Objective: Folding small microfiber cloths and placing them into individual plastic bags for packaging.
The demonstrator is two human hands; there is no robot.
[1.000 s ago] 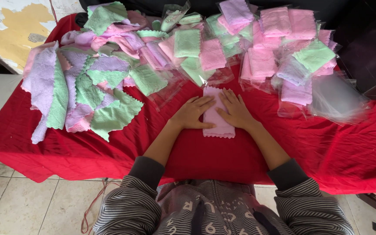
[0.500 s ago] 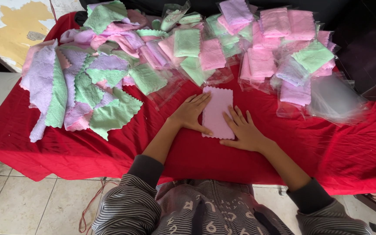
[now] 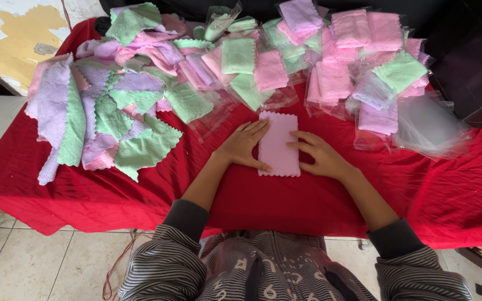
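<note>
A folded pink cloth [image 3: 278,144] with scalloped edges lies flat on the red tablecloth [image 3: 241,195] in front of me. My left hand [image 3: 244,146] rests open along its left edge, thumb on the lower corner. On the cloth's right edge lies my right hand [image 3: 319,156], flat, with fingertips on the fabric. Neither hand grips anything.
A heap of loose lilac, green and pink cloths [image 3: 101,111] covers the left of the table. Cloths packed in clear plastic bags [image 3: 352,61] are piled across the back and right. Empty clear bags [image 3: 428,125] lie at the right. Tiled floor shows below.
The pink cloth now lies straight and narrower, as a folded rectangle. My right hand slid from the lower edge to the cloth's right side; the left hand stays on the left edge.
</note>
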